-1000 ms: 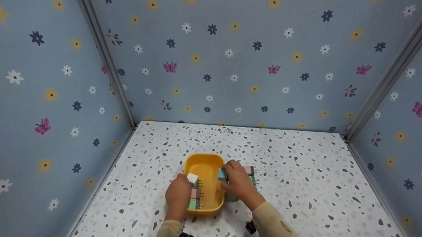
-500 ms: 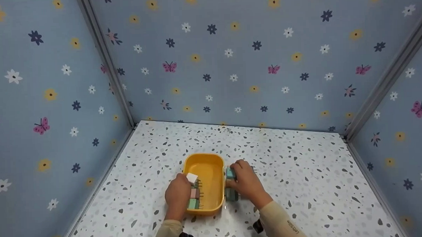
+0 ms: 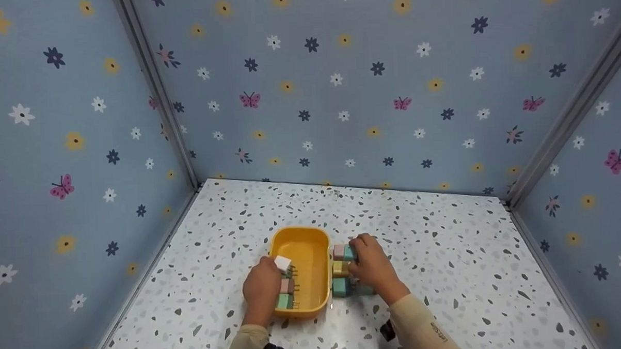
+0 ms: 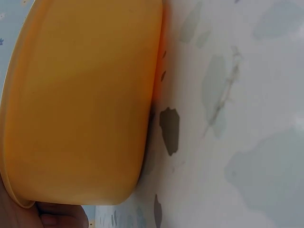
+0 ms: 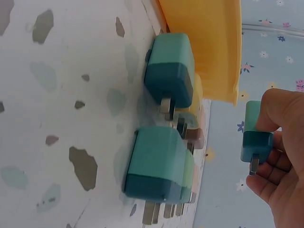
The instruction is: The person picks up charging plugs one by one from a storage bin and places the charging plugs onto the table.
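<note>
My left hand grips the left rim of a yellow plastic tub; in the left wrist view its fingers curl under the rim. Inside the tub, beside that hand, lie a white block, a pink charger plug and a green charger plug, with metal prongs pointing right. My right hand pinches a two-tone teal charger plug between thumb and fingers, prongs outward. It is over the plugs right of the tub: a pink plug, a yellow plug and a teal plug.
More charger plugs stand in a second row under my right hand, the nearest a teal one. The speckled white table spreads around the tub. Flower-patterned blue walls enclose the back and both sides.
My right hand has moved right with the teal plug, from the tub's right rim to over the plugs beside it, uncovering the pink and yellow ones. My left hand stays put.
</note>
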{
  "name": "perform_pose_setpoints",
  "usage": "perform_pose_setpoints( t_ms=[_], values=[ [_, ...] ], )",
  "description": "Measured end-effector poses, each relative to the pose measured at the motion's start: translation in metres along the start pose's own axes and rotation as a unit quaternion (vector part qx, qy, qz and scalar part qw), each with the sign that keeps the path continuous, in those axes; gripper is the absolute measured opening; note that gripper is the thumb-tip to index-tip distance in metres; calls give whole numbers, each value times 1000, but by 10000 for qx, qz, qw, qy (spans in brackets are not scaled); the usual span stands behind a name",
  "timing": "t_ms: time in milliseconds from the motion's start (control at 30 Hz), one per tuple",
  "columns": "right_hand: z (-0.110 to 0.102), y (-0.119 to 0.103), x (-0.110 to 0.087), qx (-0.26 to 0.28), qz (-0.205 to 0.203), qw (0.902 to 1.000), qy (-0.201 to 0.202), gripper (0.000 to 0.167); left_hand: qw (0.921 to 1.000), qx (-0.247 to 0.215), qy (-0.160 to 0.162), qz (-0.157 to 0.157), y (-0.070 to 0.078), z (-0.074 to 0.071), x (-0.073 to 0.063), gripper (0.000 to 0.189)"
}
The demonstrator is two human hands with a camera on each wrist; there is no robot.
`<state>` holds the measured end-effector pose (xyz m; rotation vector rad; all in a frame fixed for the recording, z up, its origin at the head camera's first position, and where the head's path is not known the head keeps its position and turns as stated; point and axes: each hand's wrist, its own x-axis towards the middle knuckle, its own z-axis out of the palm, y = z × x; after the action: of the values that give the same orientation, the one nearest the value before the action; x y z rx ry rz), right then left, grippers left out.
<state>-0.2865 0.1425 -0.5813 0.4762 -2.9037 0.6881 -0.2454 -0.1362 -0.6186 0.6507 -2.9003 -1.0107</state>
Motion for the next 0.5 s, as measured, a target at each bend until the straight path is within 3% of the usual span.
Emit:
perform_pose_setpoints(
  t_ms=[200, 500],
  values=[
    [1, 9, 1, -73, 277, 9996, -23, 51, 10000, 56, 38, -32, 1, 1, 0, 43],
    [-2, 25, 0, -169, 23, 9998, 135, 54, 9996, 105, 220, 113, 2, 0, -3, 40]
  ],
)
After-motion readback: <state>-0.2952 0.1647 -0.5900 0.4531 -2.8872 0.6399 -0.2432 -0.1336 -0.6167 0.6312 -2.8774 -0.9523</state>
